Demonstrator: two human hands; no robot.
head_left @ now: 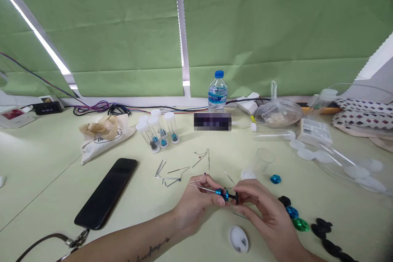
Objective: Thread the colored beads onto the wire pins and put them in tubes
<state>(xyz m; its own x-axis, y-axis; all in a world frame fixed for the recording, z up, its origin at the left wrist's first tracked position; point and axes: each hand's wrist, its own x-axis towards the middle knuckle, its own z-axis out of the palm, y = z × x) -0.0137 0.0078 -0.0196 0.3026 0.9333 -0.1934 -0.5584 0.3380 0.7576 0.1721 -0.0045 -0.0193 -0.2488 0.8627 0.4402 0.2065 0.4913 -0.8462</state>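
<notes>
In the middle of the view I hold a small blue-and-black metal piece with a thin bent rod (pixel 219 192) sticking out to the left. My left hand (pixel 195 204) is closed round its blue part, thumb and fingertips pinching it. At the other end, the fingers of my right hand (pixel 264 208) are curled at the black disc, gripping it from the side. The rod ends in a bent tip with a tiny dark red bead. Below the hands lies a white cap (pixel 238 239) with tiny metal parts in it. Bent metal rods (pixel 172 181) lie just beyond my left hand.
Clear tubes with white caps (pixel 155 127) stand behind, near a cloth pouch (pixel 106 135). A phone (pixel 106 194) lies left. At right are blue (pixel 275 179), green (pixel 300 224) and black knobs (pixel 322 226), and clear tubes. A water bottle (pixel 217 94) stands at the back.
</notes>
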